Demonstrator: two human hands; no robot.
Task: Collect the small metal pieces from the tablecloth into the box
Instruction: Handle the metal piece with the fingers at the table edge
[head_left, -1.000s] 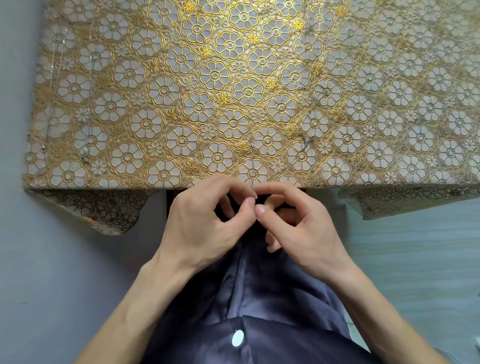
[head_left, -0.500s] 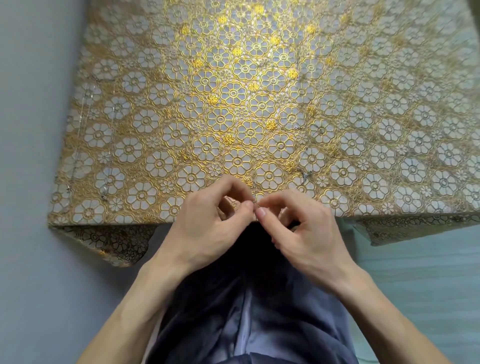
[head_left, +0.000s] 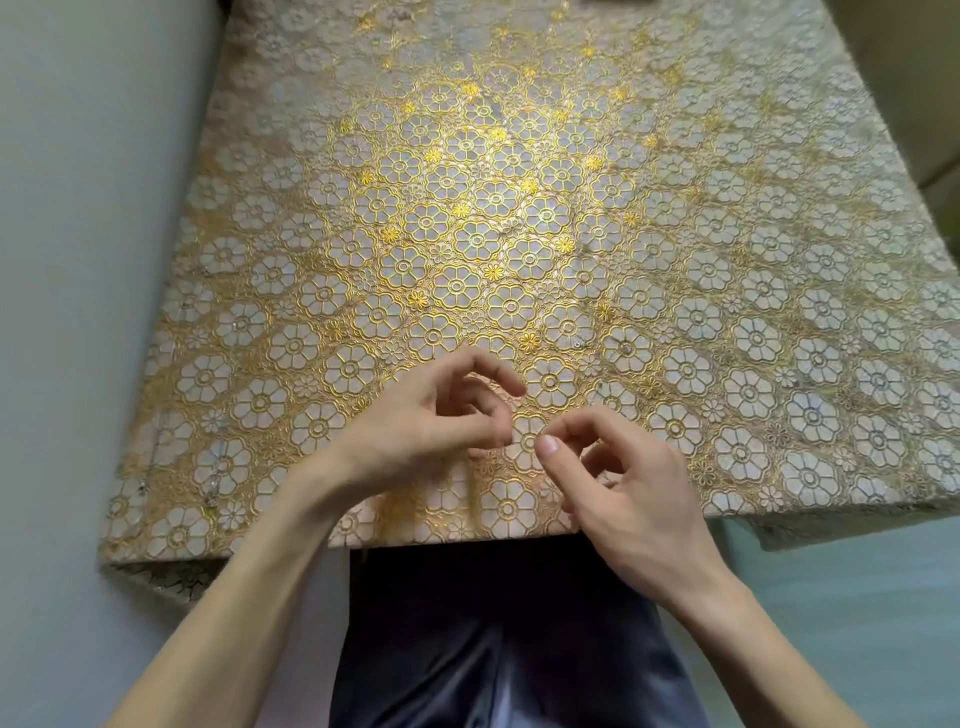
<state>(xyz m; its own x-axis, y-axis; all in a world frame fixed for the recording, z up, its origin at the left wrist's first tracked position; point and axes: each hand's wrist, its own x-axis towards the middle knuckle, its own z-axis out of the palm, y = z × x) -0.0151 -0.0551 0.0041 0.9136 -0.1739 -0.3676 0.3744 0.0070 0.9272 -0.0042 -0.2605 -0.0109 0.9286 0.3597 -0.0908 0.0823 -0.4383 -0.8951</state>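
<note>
The gold flower-patterned tablecloth (head_left: 467, 234) covers the table. Both hands hover over its near edge. My left hand (head_left: 431, 421) has loosely curled fingers, and I see nothing in it. My right hand (head_left: 628, 483) holds its thumb and forefinger tips together on a tiny thin metal piece (head_left: 541, 432) that barely shows. Other small metal pieces lie on the cloth: one (head_left: 576, 344) just beyond my hands and two near the left edge (head_left: 212, 500), (head_left: 142, 486). A dark object (head_left: 615, 1) is cut off at the top edge; whether it is the box is unclear.
A grey wall (head_left: 78, 260) runs along the table's left side. The cloth hangs over the near corners (head_left: 156, 577). My dark trousers (head_left: 493, 639) fill the space below the table edge, with pale floor (head_left: 857, 597) to the right.
My hands, pinched together below the table edge before, have moved up over the cloth and parted. The view has tilted up, so more of the far table shows.
</note>
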